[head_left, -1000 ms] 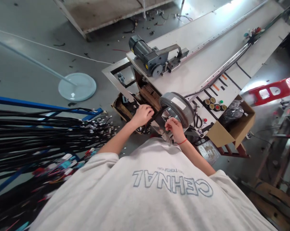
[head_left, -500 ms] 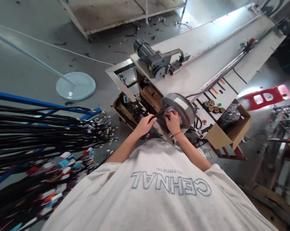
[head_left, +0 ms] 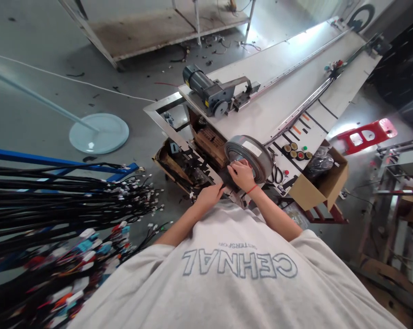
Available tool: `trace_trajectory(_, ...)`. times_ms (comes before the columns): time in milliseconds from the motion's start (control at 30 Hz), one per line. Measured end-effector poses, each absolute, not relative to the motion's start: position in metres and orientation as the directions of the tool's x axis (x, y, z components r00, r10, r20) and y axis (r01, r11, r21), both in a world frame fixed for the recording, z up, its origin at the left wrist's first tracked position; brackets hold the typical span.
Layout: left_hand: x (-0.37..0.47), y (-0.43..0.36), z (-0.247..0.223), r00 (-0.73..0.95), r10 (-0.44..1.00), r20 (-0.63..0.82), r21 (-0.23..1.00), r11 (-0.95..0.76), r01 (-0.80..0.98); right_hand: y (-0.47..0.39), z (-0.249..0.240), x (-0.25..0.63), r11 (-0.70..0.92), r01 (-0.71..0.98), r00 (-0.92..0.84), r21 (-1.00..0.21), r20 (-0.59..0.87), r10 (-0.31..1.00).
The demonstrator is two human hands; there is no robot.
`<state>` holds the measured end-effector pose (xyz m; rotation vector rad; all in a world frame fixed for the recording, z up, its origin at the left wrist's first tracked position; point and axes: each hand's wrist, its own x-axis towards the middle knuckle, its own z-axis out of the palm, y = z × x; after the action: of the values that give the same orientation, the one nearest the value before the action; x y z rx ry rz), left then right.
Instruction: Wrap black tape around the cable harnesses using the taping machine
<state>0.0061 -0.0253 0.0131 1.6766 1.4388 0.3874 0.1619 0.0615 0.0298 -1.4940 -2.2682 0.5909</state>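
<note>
A large grey disc-shaped wheel with a white label stands at the near end of the long white bench. Against its near face is my right hand, fingers curled and closed; what they hold is hidden. Lower and to the left, my left hand is closed, its fingertips pinching the end of a dark, cable-like strand beside a black patch between the hands. Beyond the wheel, a black wire harness runs up along the bench, with coloured connectors at its far part.
A grey motor sits on the bench. Tape rolls, scissors and an open cardboard box are at right. Below left is a scrap box. Black harnesses hang on a blue rack; a round white base stands on the floor.
My left hand has moved down, towards my body, and the black strand between the hands shows less. The right hand has shifted slightly at the wheel. The whole view has swung a little.
</note>
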Motion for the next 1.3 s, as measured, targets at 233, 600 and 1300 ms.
trace_trajectory(233, -0.041, -0.036, 0.01, 0.711, 0.514, -0.48, 0.786, 0.612, 0.088, 0.036, 0.078, 0.176, 0.49, 0.578, -0.559, -0.653, 0.12, 0.82)
trace_trajectory(600, -0.032, -0.05, 0.002, 0.416, 0.782, -0.464, 0.877, 0.47, 0.095, 0.076, -0.003, 0.364, -0.763, 0.409, 0.816, -0.501, -0.173, 0.551)
trace_trajectory(1300, -0.037, -0.055, 0.0, 0.459, 0.743, -0.488, 0.801, 0.59, -0.103, 0.057, -0.043, 0.387, -0.834, 0.244, 0.896, -0.495, -0.214, 0.39)
